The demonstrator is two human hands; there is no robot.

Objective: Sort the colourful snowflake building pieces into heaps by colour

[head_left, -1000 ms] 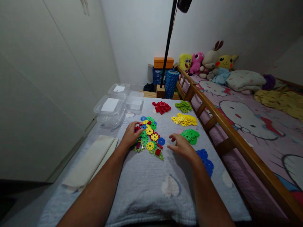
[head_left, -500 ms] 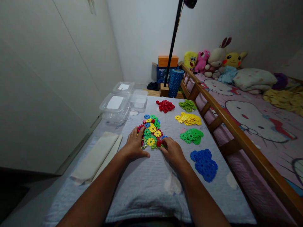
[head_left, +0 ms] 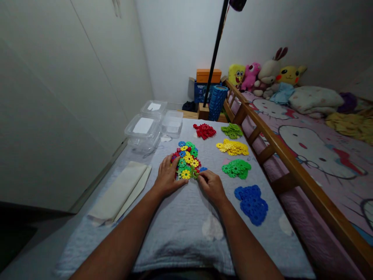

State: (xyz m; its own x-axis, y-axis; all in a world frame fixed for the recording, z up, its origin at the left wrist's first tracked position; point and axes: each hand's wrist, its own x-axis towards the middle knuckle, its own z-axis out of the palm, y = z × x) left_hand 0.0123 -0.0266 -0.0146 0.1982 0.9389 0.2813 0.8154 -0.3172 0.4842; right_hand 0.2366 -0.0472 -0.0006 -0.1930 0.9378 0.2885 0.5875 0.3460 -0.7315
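Two bare forearms reach across a pale grey quilt [head_left: 180, 221] toward a mixed pile of coloured plastic discs [head_left: 189, 156], the centre of the scene. The left hand [head_left: 167, 179] lies flat at the pile's near left edge, fingers spread apart and fingertips resting on the outermost pieces, gripping nothing. The right hand [head_left: 211, 186] sits at the pile's near right edge with its fingers curled together against a green and a blue piece; whether it has one pinched cannot be told.

Left of the pile and a little nearer, a folded cream cloth [head_left: 119, 192] lies along the quilt's edge. Right of the pile, sorted heaps run away from the camera: a blue heap [head_left: 252, 199] nearest and well apart from the pile, then a dark green heap [head_left: 236, 168] level with the pile, a yellow heap [head_left: 232, 147] slightly beyond it and a light green heap [head_left: 232, 130] farthest. A red heap [head_left: 204, 131] sits just beyond the pile, beside the light green one.

Beyond the pile to the left stand clear plastic containers [head_left: 142, 130], stacked and lidded. Straight beyond it, a black pole [head_left: 215, 54] rises from a wooden block, with a blue foam roller [head_left: 217, 103] and an orange box [head_left: 208, 75] close by. A wooden bed rail [head_left: 279, 146] runs past the sorted heaps on the pile's far right, and plush toys [head_left: 262, 74] line the wall at the head of the bed.
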